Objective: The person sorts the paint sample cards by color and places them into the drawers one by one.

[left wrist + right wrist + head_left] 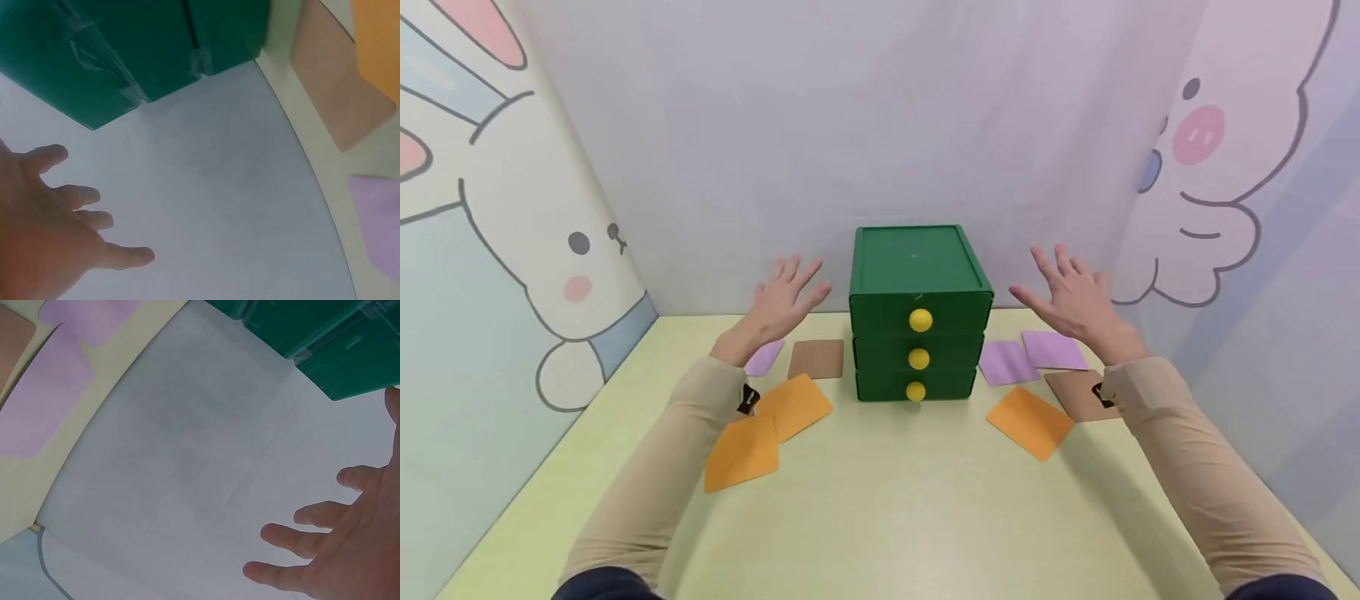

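A green three-drawer cabinet (pixel 922 258) with round yellow knobs (pixel 921 320) stands at the back of the table, its drawers closed. My left hand (pixel 784 304) is raised to the left of it, fingers spread and holding nothing. On the other side my right hand (pixel 1075 304) hovers with spread fingers, also holding nothing. In the left wrist view the cabinet's side (pixel 156 50) shows strips of clear tape, apart from the fingers. Orange cards (pixel 741 452) and a brown card (pixel 816 359) lie below the left hand. Purple cards (pixel 1054 349) lie under the right hand.
Another orange card (pixel 1030 422) and a brown card (pixel 1082 395) lie on the right of the pale yellow table (pixel 917 500). Behind the cabinet hangs a pale curtain-like backdrop (pixel 850 125). Side panels carry a cartoon rabbit (pixel 527 225) and a cartoon pig (pixel 1240 100).
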A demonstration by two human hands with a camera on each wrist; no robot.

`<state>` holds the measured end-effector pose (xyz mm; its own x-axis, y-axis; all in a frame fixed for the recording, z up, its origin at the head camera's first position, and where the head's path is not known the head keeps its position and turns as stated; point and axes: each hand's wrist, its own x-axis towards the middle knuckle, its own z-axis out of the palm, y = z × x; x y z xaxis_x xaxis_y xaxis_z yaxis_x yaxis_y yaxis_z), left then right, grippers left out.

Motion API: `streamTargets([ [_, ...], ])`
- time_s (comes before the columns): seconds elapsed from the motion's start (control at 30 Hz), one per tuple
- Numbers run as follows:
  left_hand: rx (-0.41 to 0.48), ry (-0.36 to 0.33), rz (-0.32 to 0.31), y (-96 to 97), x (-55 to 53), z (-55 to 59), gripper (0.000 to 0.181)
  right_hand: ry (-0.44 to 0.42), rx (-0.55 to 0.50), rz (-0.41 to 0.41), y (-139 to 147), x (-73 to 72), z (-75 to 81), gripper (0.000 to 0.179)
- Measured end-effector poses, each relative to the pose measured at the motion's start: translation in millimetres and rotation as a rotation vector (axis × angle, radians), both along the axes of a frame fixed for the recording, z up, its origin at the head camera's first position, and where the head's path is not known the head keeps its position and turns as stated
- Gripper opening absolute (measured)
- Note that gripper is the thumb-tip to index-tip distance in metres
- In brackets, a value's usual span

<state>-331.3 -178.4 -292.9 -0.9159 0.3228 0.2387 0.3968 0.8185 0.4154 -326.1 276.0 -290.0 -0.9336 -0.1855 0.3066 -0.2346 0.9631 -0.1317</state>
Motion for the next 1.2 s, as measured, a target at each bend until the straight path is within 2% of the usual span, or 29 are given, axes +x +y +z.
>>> streamTargets([
  [0.13,0.139,-0.043,-0.110,15.2,-4.7,14.9,0.069,-0.065,-0.065,0.052,-2,2.6,5.7,0.083],
  [0.27,0.215,-0.117,-0.178,28.4,-9.0,24.8,0.064,-0.135,-0.152,0.088,-4,7.1,10.2,0.080],
  [0.4,0.257,-0.183,-0.226,38.1,-13.2,29.7,0.063,-0.164,-0.218,0.118,-8,12.8,15.1,0.077],
  [0.6,0.281,-0.204,-0.274,43.3,-21.9,26.5,0.065,-0.191,-0.288,0.145,-16,23.5,25.3,0.073],
  [0.83,0.308,-0.208,-0.288,45.0,-25.0,19.4,0.065,-0.143,-0.312,0.176,-28,37.6,33.3,0.066],
  [0.97,0.306,-0.202,-0.284,47.1,-26.2,16.8,0.069,-0.036,-0.356,0.197,-37,46.9,34.2,0.051],
  [1.1,0.311,-0.194,-0.286,48.3,-28.0,15.0,0.070,0.094,-0.445,0.307,-50,55.3,29.9,0.039],
  [1.2,0.329,-0.198,-0.290,47.7,-28.2,14.2,0.069,0.075,-0.542,0.413,-65,60.7,21.5,0.036],
])
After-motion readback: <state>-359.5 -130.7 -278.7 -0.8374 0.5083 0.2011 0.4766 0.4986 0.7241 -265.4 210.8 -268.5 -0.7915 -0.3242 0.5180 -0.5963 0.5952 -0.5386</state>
